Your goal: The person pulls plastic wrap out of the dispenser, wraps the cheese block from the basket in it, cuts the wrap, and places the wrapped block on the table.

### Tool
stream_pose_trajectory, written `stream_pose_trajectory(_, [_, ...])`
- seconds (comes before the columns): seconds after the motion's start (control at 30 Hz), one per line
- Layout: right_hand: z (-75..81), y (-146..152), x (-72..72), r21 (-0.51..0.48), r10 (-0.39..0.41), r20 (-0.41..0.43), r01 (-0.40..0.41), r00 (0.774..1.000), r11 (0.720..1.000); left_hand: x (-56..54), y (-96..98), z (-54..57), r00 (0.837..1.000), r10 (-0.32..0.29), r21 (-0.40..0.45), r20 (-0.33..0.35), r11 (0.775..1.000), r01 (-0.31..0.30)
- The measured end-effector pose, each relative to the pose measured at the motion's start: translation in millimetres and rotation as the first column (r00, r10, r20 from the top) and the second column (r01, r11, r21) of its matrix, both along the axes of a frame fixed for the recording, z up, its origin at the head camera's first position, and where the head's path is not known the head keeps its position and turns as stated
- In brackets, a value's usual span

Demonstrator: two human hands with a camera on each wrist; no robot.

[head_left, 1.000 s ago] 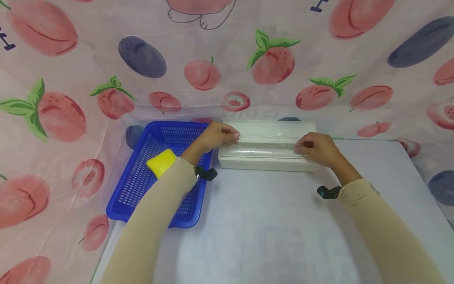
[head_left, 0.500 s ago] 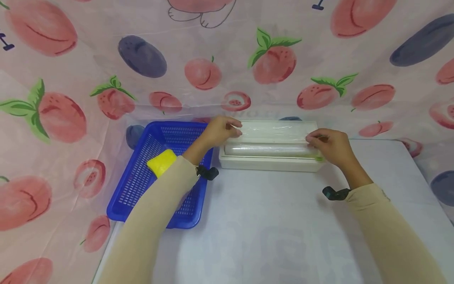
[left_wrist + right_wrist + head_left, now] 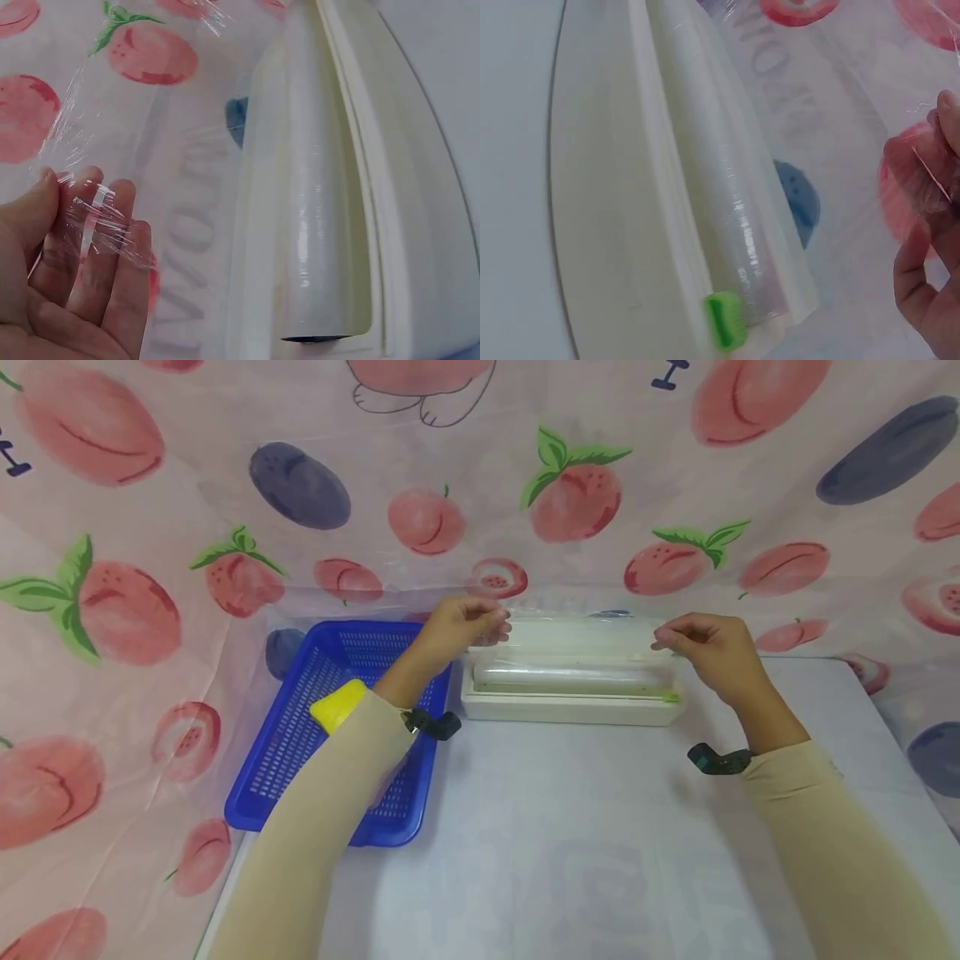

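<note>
A sheet of clear plastic wrap [image 3: 101, 214] is stretched between my two hands, above and behind its dispenser box. With thumb and forefinger my left hand [image 3: 459, 631] pinches one corner of the film. The opposite corner is pinched by my right hand [image 3: 708, 647], farther right at about the same height. Below them lies the white dispenser box [image 3: 570, 710], its lid raised against the back. Inside it sits the roll of wrap [image 3: 315, 195]. A green slide cutter [image 3: 724, 321] stands at the right end of the box's front edge.
On the left stands a blue plastic basket [image 3: 429, 768], partly under my left forearm, with a yellow cloth-like item [image 3: 337, 706] in it. A fruit-print curtain [image 3: 480, 468] hangs right behind the box. The white tabletop [image 3: 555, 827] extends in front.
Both hands have risen away from the box, drawing the film up off the roll. My right hand has also moved to the right, uncovering the green cutter.
</note>
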State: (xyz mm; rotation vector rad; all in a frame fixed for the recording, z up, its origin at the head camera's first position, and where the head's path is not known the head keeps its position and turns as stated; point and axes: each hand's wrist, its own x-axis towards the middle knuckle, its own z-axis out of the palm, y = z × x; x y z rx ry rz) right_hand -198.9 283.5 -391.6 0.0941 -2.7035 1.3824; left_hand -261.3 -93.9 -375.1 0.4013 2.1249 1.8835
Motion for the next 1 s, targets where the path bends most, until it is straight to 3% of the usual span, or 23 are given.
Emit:
stream_pose_trajectory(0.17, [13.7,-1,-1.7,-0.069,0.019,-0.013,-0.020,1.000,0.997,-1.3,-0.7,12.9,1.000,0.008,0.030,0.019,1.000,-0.009])
stream_pose_trajectory(0.37, [38.6,-6,-4.5,-0.207,0.070,-0.054,-0.080,0.996,0.975,-3.5,-1.5,35.9,0.999,0.008,-0.008,-0.038,1.000,-0.008])
stream_pose_trajectory(0.63, [71.5,-11,-3.8,-0.200,0.028,-0.042,-0.035,0.999,0.979,-4.9,-1.3,68.7,0.998,0.015,-0.037,-0.066,0.999,-0.018])
stream_pose_trajectory(0.77, [84.3,-12,-5.0,-0.267,0.027,-0.054,-0.041,0.998,0.963,-4.6,-2.9,83.9,0.998,0.012,-0.027,-0.069,1.000,-0.013])
stream_pose_trajectory(0.87, [91.7,-12,-6.4,-0.432,0.049,-0.079,-0.078,0.996,0.898,-3.1,-4.5,94.7,0.997,0.003,-0.024,-0.073,1.000,-0.005])
stream_pose_trajectory(1.0, [100.0,-11,-7.1,-0.598,0.095,-0.142,-0.161,0.985,0.785,-1.2,-5.2,106.8,0.999,-0.015,-0.003,-0.046,1.000,0.014])
